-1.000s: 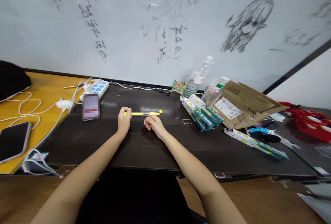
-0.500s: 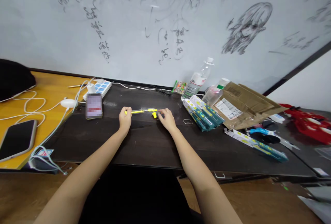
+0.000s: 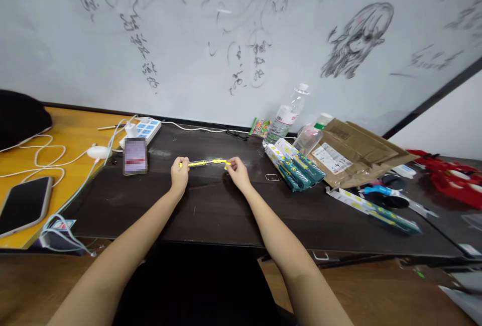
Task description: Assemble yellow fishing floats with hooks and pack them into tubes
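My left hand is closed round the left end of a slender clear-and-yellow stick, held nearly level just over the dark table. Its exact kind is too small to make out. At the stick's right end, my right hand pinches a small yellow piece between thumb and fingers. That piece is at or against the stick's tip; I cannot tell whether the two are joined. The fingers partly hide it.
Right of my hands lie teal-and-white boxes, with a water bottle and a cardboard parcel behind. To the left, a phone leans by a power strip. Another phone lies on the yellow table.
The small yellow piece, earlier low beside the right fingertips, is now pinched in my right hand at the stick's end. My right hand has shifted slightly left.
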Motion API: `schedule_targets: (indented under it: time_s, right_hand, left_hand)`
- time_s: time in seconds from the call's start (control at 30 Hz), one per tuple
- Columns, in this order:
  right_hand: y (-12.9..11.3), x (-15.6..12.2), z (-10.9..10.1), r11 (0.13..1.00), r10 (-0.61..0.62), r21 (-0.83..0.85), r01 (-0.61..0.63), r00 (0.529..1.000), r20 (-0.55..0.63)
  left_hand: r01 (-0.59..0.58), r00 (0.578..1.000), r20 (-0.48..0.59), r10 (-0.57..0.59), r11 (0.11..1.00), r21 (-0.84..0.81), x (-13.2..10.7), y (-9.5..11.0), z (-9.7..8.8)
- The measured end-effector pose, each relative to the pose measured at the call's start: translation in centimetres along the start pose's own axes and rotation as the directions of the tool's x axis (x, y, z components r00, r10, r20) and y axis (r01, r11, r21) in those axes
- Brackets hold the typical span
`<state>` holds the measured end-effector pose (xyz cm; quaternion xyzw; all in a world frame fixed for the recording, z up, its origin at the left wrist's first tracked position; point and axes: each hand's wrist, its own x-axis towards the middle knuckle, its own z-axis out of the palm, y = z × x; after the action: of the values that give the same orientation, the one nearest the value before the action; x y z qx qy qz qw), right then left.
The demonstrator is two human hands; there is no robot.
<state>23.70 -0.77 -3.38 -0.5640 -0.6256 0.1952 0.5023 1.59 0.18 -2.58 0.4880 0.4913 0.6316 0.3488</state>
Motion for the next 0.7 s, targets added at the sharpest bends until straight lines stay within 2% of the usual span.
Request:
schedule_targets:
  time_s: [0.07,0.17,0.27,0.33,0.4,0.47,0.5,0.53,0.6,0.7]
  right_hand:
    - [-0.2,0.4,-0.2,0.957,0.126,0.274,-0.099,0.989,-0.083]
    - [-0.8,0.5,-0.3,0.819,0.262,0.548,-0.173,0.961,-0.089]
    - [-1.4,0.4,-0.3,0.742,0.29,0.645,-0.181,0.955,-0.066]
    - [-1.6,0.4,-0.5,0.76,0.292,0.623,-0.184,0.953,-0.076]
    - [-1.7,0.3,-0.8,0.847,0.284,0.495,-0.192,0.952,-0.117]
    - [-1.6,0.1,-1.3,0.959,0.214,0.22,-0.18,0.966,-0.142]
    - [-1.5,0.0,-1.5,0.987,0.161,0.038,-0.158,0.978,-0.129]
    - [-1.5,-0.2,-1.7,0.981,0.11,-0.149,-0.123,0.989,-0.095]
    - [-1.6,-0.7,-2.1,0.888,0.05,-0.459,-0.042,0.999,0.004]
    - [-1.9,-1.1,-2.4,0.733,0.043,-0.679,0.041,0.993,0.106]
  left_hand:
    - [0.035,0.999,0.002,-0.034,0.998,-0.051,0.1,-0.2,0.1]
    - [0.079,0.997,0.006,-0.079,0.99,-0.119,0.3,-0.2,0.2]
    - [0.092,0.996,0.004,-0.092,0.982,-0.164,0.3,-0.2,0.3]
    - [0.097,0.995,0.004,-0.098,0.978,-0.184,0.3,-0.2,0.3]
    - [0.102,0.995,0.002,-0.103,0.976,-0.194,0.3,-0.2,0.3]
    - [0.1,0.995,0.003,-0.101,0.974,-0.206,0.4,-0.2,0.2]
    - [0.097,0.995,0.007,-0.098,0.972,-0.213,0.4,-0.2,0.2]
    - [0.095,0.995,0.008,-0.096,0.971,-0.22,0.4,-0.2,0.2]
    - [0.09,0.996,0.008,-0.09,0.971,-0.221,0.3,-0.2,0.2]
    - [0.063,0.998,0.0,-0.065,0.978,-0.197,0.3,-0.2,0.2]
